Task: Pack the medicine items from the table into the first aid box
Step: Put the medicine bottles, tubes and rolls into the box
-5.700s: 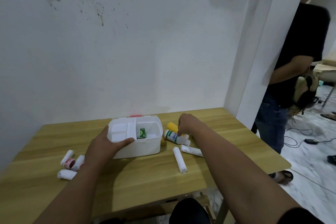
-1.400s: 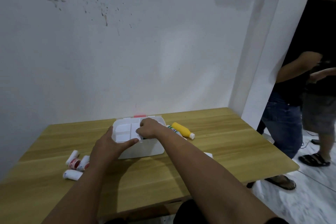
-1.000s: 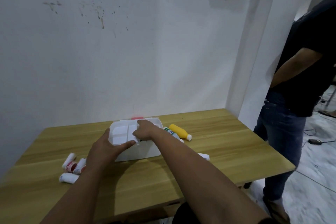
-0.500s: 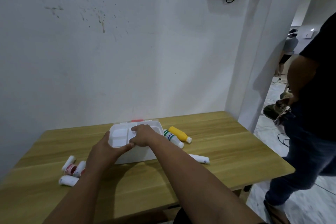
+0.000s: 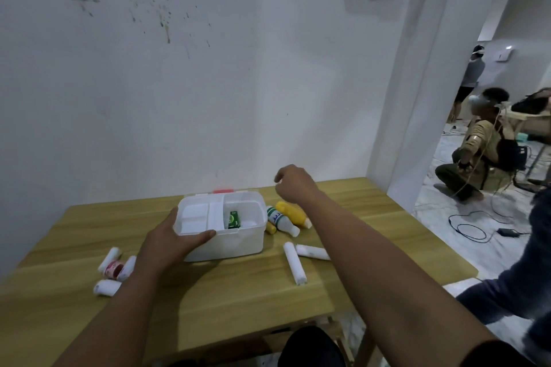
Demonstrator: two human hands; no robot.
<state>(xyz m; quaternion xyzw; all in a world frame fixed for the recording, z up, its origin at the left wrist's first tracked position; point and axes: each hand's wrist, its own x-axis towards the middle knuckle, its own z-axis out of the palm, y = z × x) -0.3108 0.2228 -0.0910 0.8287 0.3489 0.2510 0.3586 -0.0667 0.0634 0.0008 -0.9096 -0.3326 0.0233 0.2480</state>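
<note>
A white first aid box (image 5: 226,235) sits open on the wooden bench (image 5: 208,301), close to the wall. Inside lies a small green packet (image 5: 234,219), beside a white divider tray. The left hand (image 5: 170,244) grips the box's near-left corner — thumb hooked over the rim. The right hand (image 5: 293,185) hovers above the bench to the right of the box, fingers loosely curled, holding nothing. Below it lie a white bottle with a green label (image 5: 280,220) and a yellow bottle (image 5: 292,213), touching. Nearer the front edge rest two white bandage rolls (image 5: 294,267) at an angle. Left of the box — more white rolls (image 5: 108,287) and one red-printed item (image 5: 112,268), clustered together.
</note>
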